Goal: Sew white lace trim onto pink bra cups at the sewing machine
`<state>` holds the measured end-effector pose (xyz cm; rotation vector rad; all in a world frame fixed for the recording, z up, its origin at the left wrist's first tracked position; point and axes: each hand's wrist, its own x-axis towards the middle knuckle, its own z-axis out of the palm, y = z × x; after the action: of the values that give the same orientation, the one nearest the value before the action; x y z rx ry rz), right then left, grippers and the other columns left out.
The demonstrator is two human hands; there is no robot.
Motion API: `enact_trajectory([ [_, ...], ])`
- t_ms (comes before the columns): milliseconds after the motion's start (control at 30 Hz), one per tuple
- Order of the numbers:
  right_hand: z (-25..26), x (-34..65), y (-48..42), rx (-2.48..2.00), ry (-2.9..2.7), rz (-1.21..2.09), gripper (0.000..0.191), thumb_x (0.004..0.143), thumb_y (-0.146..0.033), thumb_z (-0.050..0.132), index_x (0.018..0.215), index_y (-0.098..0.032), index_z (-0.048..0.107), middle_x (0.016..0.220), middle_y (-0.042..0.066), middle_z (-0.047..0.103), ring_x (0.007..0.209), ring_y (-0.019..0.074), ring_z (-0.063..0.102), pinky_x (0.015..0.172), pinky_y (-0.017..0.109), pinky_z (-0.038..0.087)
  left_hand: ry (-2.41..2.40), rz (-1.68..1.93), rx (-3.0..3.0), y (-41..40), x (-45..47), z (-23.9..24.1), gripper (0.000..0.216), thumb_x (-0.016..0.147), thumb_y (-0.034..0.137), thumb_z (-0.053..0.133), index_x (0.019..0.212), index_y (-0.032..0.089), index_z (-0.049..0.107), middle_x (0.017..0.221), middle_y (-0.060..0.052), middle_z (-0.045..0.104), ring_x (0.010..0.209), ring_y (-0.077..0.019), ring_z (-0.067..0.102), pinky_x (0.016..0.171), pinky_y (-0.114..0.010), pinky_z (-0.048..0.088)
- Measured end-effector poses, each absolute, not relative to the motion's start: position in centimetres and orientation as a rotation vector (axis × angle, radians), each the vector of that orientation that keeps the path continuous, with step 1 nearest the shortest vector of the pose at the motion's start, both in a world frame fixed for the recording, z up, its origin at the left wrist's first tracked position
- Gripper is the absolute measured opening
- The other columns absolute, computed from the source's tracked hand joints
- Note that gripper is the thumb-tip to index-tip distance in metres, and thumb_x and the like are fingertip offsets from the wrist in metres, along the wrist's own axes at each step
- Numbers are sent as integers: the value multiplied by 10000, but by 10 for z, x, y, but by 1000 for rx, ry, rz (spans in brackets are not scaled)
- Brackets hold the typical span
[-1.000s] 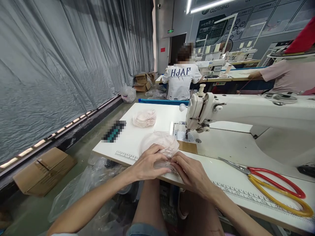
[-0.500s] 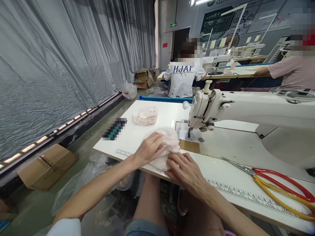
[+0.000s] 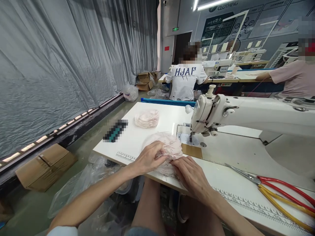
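Observation:
A pile of thin, pale pink fabric pieces (image 3: 169,140) lies at the table's front edge, just left of the sewing machine's needle area. My left hand (image 3: 151,158) is on its left side, with thumb and fingers pinched on the fabric. On the near right side, my right hand (image 3: 190,173) has its fingers bent and closed over the fabric's edge; its fingertips are partly hidden. Beyond the pile sits a second stack of pale pink fabric (image 3: 147,118), touched by neither hand. The white sewing machine (image 3: 209,114) stands to the right, its presser foot apart from the fabric.
Scissors with red and yellow handles (image 3: 261,180) lie on the right of the white table (image 3: 118,137), near its printed ruler. A pixelated dark item (image 3: 115,131) is at the left edge. A cardboard box (image 3: 46,167) stands on the floor. A person in a white shirt (image 3: 185,80) sits ahead.
The view has tilted slightly, so the scene sits a little lower. Both hands stay at the fabric pile, with small shifts of the fingers and of the fabric between them.

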<state>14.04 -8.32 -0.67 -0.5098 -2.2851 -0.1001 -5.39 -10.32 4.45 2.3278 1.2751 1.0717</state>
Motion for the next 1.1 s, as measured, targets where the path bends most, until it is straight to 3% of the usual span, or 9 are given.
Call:
enact_trajectory([
  [133,1,137,-82,-562,-2265,-154,189,937,-87,344,910,-160,516,743,47,617,658,167,517,609,289,342,1318,991,2278,-110,-53,49,153,886,301,493,804,175,462,772,-3,523,704,-130,497,639,-244,401],
  [233,6,133,-81,-575,-2237,-143,184,930,-88,356,920,-171,520,748,45,623,660,170,523,602,285,348,1356,1068,2221,-115,-53,43,121,917,300,436,954,185,441,908,-39,565,826,-158,556,733,-282,451],
  [333,9,128,-78,-590,-2203,-56,155,927,-109,378,903,-179,514,727,37,601,653,166,526,598,276,376,1337,1182,2291,-117,-53,29,334,867,364,538,1094,194,362,1073,-93,546,985,-211,565,809,-340,479],
  [433,11,123,-77,-609,-2182,5,124,936,-139,391,894,-184,499,718,31,573,655,160,531,591,263,406,1248,1295,2533,-116,-52,17,271,877,262,523,1088,198,365,1156,-121,496,1099,-233,514,858,-375,473],
  [500,14,123,-79,-618,-2139,20,106,935,-130,399,930,-183,491,772,46,579,709,166,539,628,268,430,1224,1298,2643,-113,-52,17,127,898,128,407,1003,195,430,1158,-108,475,1085,-217,503,846,-364,477],
  [667,10,130,-91,-564,-2169,-139,80,895,-125,483,955,-171,506,937,101,578,823,206,510,698,320,417,1266,1172,2586,-106,-57,33,283,799,-45,323,865,168,498,1071,-97,464,1057,-217,489,827,-341,484],
  [833,-5,128,-96,-658,-2427,-305,44,870,-183,493,859,-155,526,882,93,589,781,227,500,657,335,375,1262,1087,2566,-102,-58,35,379,725,-83,332,965,162,493,928,-69,500,904,-197,518,763,-329,497],
  [933,-8,126,-97,-711,-2423,-371,107,855,-116,434,809,-157,522,802,85,571,741,226,489,640,335,371,1203,1043,2586,-104,-59,32,383,739,-74,337,998,158,496,951,-76,515,923,-197,524,777,-324,500],
  [1100,-6,132,-96,-650,-2378,-167,193,869,-33,356,932,-146,499,813,76,571,746,205,499,670,322,416,1187,989,2506,-111,-62,36,336,806,-37,343,1018,148,527,1031,-106,513,998,-200,527,837,-333,494],
])
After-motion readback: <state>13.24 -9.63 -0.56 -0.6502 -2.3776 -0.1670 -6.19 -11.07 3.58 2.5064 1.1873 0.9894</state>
